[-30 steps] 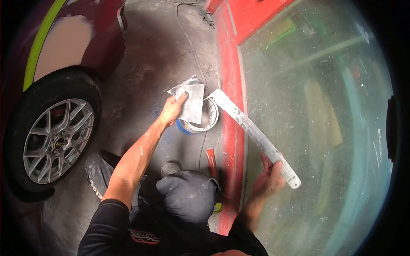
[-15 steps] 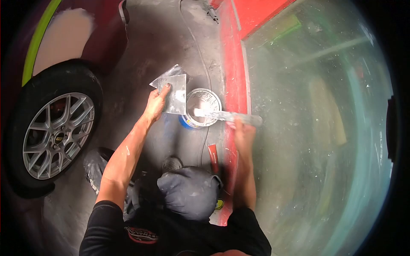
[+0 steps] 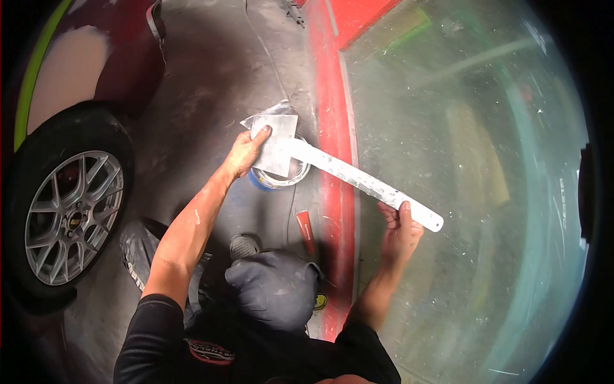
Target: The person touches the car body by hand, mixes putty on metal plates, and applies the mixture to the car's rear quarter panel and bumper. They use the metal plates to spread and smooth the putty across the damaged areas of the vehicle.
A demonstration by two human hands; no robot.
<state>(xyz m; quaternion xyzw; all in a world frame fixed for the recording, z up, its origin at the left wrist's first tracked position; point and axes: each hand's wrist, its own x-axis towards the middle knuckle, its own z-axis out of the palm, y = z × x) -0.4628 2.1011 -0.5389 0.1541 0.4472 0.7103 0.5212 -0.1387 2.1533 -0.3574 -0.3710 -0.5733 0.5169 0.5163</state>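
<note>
A person's left hand [image 3: 243, 153] grips flat metal spreaders [image 3: 276, 146] over an open can [image 3: 272, 182] on the workshop floor [image 3: 211, 83]. The right hand [image 3: 400, 230] holds a long white-smeared stick [image 3: 358, 179], its far end meeting the spreaders, beside a red car panel [image 3: 329, 128].

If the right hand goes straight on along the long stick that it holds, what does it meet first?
Probably the metal plate in the left hand, above the open can; the tip of the stick seems to reach it, though depth is unclear.
</note>
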